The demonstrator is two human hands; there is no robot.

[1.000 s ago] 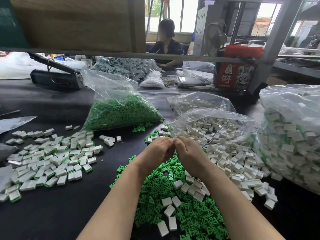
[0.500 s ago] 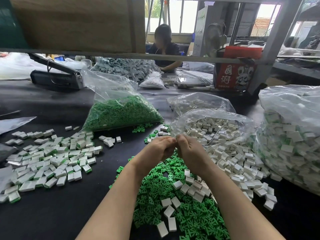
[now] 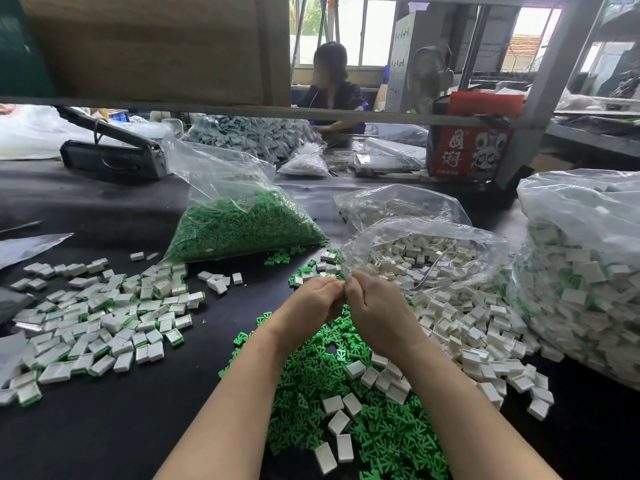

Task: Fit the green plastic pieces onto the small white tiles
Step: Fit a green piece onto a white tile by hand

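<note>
Black cloth covers the long workbench, under a grey metal shelf rail. Both hands are raised together over the bench centre — the left hand and the right hand meet at curled fingertips, and what is pinched between them is hidden, so it cannot be told. Beneath the forearms a loose heap of green plastic pieces is spread, with small white rectangular tiles scattered over it and spilling from an open clear plastic bag to the right. A clear bag of green pieces lies behind. Finished white tiles with green edges are piled at the left — more fill a large clear bag at the far right. A red printed carton stands beyond, and a seated person is seen across the bench.
</note>
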